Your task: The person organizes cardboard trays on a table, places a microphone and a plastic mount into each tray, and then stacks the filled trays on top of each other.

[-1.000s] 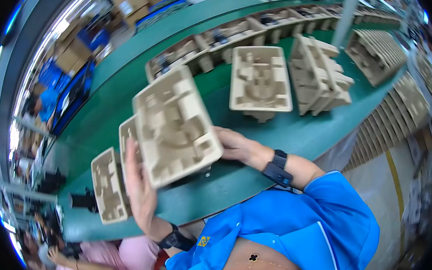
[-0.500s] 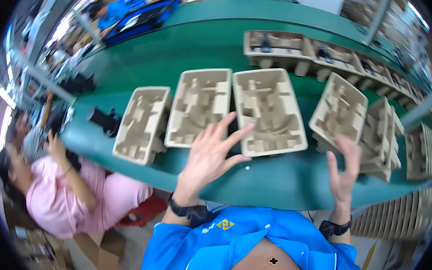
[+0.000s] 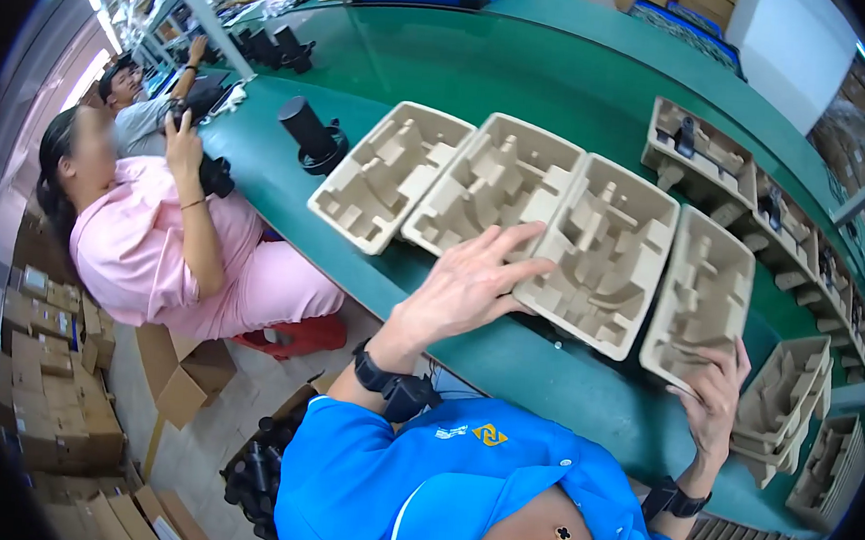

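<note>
- Hands at the trays' near side: the left hand point(image 3: 477, 281) lies palm down with its fingers apart, reaching onto the meeting rims of two trays; whether it grips cannot be told.
- Right hand point(image 3: 713, 392) curls around the near right corner of a tray, holding it there.
- Black straps circle both wrists, the left wristband point(image 3: 399, 388) and the right wristband point(image 3: 675, 499).
- Four tan, moulded-pulp rectangular trays stand in a slanting line on the glossy green bench point(image 3: 585, 386): the first tray point(image 3: 392, 179) at left, the second tray point(image 3: 499, 186) and third tray point(image 3: 608, 254) under the left fingers, the fourth tray point(image 3: 702, 294) in the right hand.
- Beyond the first tray stands a black cylindrical device point(image 3: 308, 129) on a rounded base.
- Right of the fourth tray sits a tan nested tray stack point(image 3: 783, 390), with a second tray stack point(image 3: 828, 470) near it.
- Farther off at right runs a tan tray row point(image 3: 699, 185) holding dark parts point(image 3: 684, 137).
- At left sits a co-worker in pink clothing point(image 3: 154, 240), a hand raised, on a red stool point(image 3: 297, 336).
</note>
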`<state>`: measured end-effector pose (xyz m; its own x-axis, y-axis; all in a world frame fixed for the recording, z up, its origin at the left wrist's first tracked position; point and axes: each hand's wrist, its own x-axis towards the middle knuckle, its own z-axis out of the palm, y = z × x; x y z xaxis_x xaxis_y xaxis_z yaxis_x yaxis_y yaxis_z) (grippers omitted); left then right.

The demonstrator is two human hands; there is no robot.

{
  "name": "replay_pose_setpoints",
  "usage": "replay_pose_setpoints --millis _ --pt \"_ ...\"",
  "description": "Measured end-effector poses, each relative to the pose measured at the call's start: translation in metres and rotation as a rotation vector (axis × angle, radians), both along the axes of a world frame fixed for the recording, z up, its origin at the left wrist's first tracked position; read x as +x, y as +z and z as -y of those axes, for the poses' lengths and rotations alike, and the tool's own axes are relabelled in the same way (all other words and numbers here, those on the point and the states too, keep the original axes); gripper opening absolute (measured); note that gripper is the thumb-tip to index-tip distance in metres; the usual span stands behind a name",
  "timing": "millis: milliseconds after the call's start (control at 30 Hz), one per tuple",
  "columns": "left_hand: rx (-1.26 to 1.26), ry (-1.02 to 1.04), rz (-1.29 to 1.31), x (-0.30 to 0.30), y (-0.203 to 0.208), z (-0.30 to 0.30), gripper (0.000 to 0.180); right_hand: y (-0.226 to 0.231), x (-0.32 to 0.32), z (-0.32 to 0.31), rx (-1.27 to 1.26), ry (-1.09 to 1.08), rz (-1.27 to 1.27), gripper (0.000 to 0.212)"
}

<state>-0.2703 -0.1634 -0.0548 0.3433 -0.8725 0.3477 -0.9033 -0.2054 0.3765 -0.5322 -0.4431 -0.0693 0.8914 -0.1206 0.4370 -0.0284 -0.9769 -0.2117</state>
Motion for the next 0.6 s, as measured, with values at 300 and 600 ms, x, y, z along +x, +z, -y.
replay_pose_setpoints --millis 300,600 --pt "-0.002 -0.078 -0.065 0.001 0.041 0.002 0.067 0.023 -0.029 0.042 0.081 -0.27 0.378 0.046" --pt "-0.017 -0.438 0.009 -0.012 0.112 0.08 0.048 0.019 -0.191 0.098 0.03 -1.287 0.091 0.049"
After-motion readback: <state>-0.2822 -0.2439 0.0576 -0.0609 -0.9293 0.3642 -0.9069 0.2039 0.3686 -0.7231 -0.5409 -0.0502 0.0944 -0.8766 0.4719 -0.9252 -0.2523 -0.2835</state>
